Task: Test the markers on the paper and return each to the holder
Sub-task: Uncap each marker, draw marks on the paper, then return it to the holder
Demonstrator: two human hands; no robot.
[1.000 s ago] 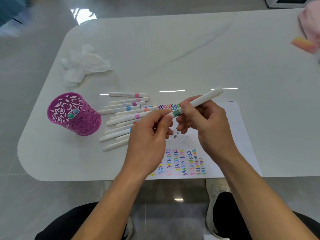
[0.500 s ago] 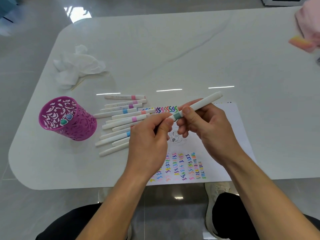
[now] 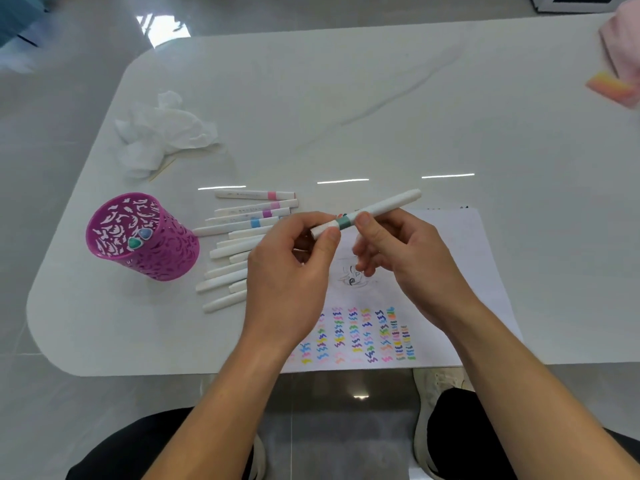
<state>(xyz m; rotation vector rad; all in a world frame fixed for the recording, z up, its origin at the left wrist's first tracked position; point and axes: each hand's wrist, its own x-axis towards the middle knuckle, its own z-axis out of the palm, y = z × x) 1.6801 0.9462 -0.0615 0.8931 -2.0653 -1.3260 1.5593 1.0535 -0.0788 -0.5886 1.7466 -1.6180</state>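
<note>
1. We saw the marker (image 3: 384, 206) held above the far edge of the paper (image 3: 467, 271), right of the holder (image 3: 166, 258)
2. The left hand (image 3: 291, 275) pinched its left end; the right hand (image 3: 408, 258) pinched just right of the green band

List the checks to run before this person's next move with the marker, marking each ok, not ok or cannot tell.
1. Marker gripped by left hand and right hand: ok.
2. Marker fully closed: cannot tell.
3. Holder upright, with room left: ok.
4. Paper has bare space for a stroke: ok.
5. This marker already tested: cannot tell.
</note>
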